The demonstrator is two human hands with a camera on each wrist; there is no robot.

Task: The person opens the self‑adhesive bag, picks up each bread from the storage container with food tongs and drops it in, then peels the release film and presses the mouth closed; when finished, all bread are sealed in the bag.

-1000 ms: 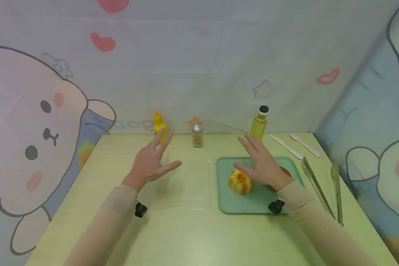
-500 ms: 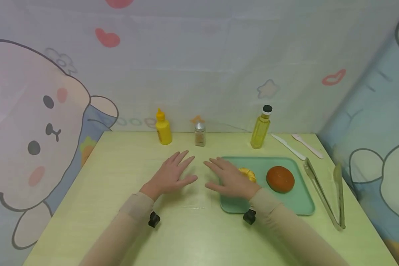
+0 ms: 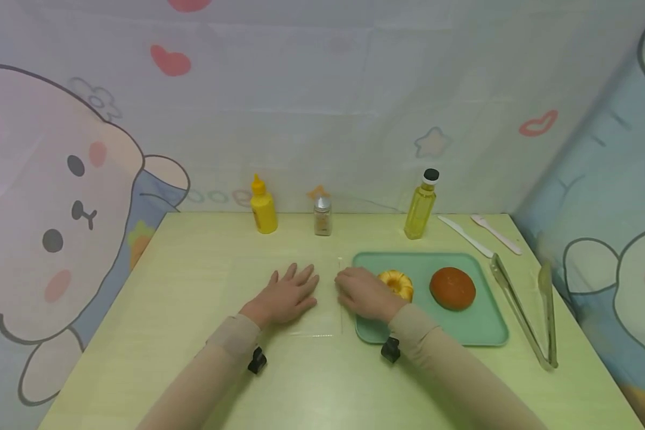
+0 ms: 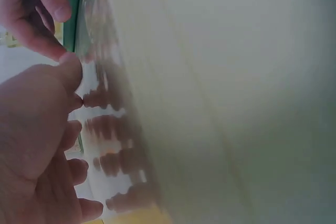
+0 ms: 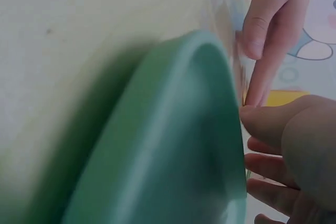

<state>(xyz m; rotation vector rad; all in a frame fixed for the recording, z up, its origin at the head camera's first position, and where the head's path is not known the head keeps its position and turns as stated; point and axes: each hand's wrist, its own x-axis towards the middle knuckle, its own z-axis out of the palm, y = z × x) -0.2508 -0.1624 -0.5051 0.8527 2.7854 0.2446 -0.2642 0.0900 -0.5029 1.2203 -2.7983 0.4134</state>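
Far L of frame: big pale cartoon bear printed on a cloth backdrop. Lower L across to lower R runs my pale yellow-green table. L of centre, nr its back edge, upright: yellow plastic squeeze bottle w/ pointed nozzle.

Below that, just L of centre: my left hand, palm down, fingers released & spread, tips on or just above a clear, flat rectangular sheet, which lies mid-frame; R & lower edges show best. Behind it, upright: small clear shaker w/ silver-coloured cap.

Just R of centre: my right hand, fingers bent down at the sheet's R edge, back of hand over the L side of a mint-green rectangular tray. Can't tell if they pinch anything, tips partly hidden. L wrist view, upper L: thumb & forefinger apart.

On the tray: golden ridged ring-shaped bun, partly hidden by my R hand; R of it, round brown bun, well apart from my fingers. Above tray, upright: tall clear bottle of yellow liquid w/ black cap.

Upper R, lying diag.: white plastic knife, then pale pinkish plastic fork. R side, beside tray: long metal tongs, spread in a V.
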